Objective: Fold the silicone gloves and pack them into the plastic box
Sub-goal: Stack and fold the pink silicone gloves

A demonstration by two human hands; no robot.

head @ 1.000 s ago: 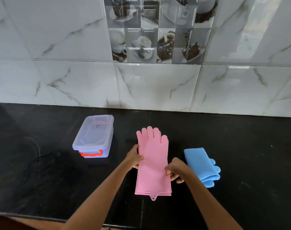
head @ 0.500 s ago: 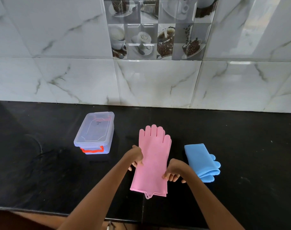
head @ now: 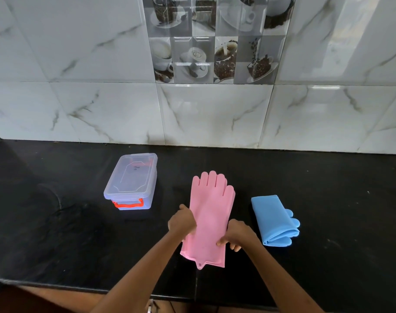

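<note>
Pink silicone gloves [head: 209,213] lie stacked flat on the black counter [head: 68,240], fingers pointing toward the wall, cuff toward me and tilted slightly left. My left hand [head: 181,221] grips their left edge at mid-length. My right hand [head: 235,234] pinches the right edge near the cuff. To the right, blue silicone gloves [head: 271,219] rest folded, fingertips sticking out on the right side. A clear plastic box [head: 132,181] with its lid on and an orange latch stands to the left of the pink gloves.
A white marble-tiled wall [head: 215,114] rises behind the counter. The counter's front edge [head: 57,288] runs along the bottom of the view, near my forearms.
The pink gloves' cuff end has swung leftward and both hands slid down along the edges toward the cuff. The box and the blue gloves have not moved.
</note>
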